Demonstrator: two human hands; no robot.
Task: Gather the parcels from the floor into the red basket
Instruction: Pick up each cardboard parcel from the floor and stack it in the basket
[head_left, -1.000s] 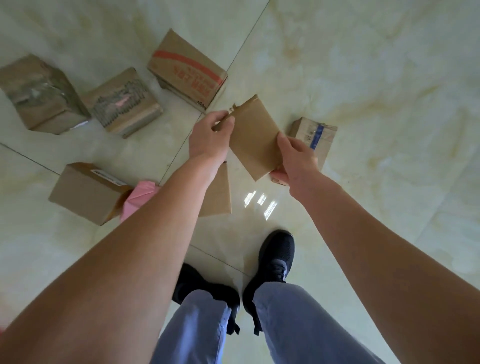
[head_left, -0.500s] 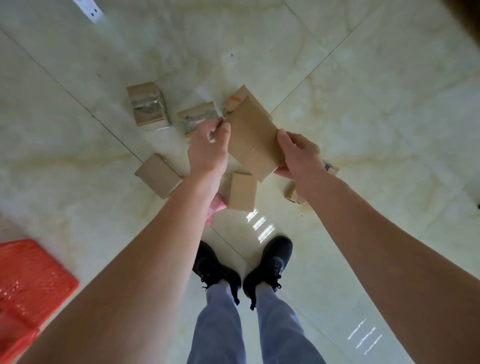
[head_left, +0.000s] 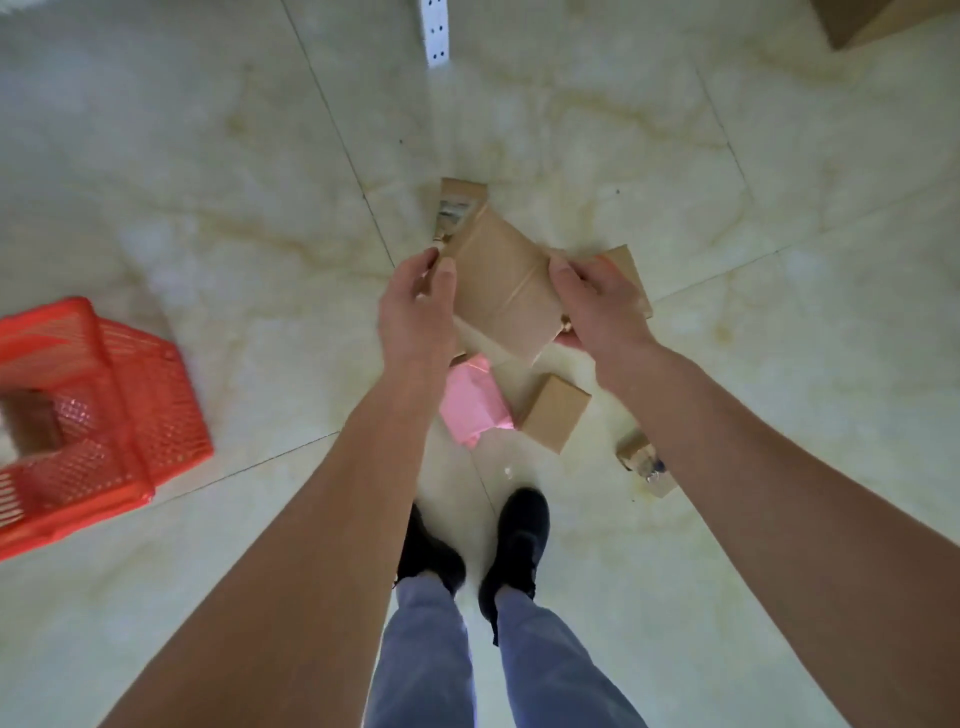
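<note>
I hold a flat brown cardboard parcel (head_left: 501, 288) above the floor, between both hands. My left hand (head_left: 415, 312) pinches its left corner and my right hand (head_left: 597, 306) grips its right edge. Under it on the floor lie a pink parcel (head_left: 475, 405), a small brown box (head_left: 556, 413), a taped box (head_left: 460, 208) beyond the held one, another brown box (head_left: 631, 273) partly behind my right hand, and a small box (head_left: 641, 457) by my right forearm. The red basket (head_left: 88, 410) stands on the floor at the far left, with something brown inside.
My two black shoes (head_left: 519, 540) stand on the pale tiled floor just below the parcels. A white strip with holes (head_left: 435, 31) lies at the top. A large brown box corner (head_left: 872, 18) shows at the top right.
The view has risen and swung left, so the red basket shows more fully. The held parcel stays between my hands, now turned flatter, and the floor parcels look smaller.
</note>
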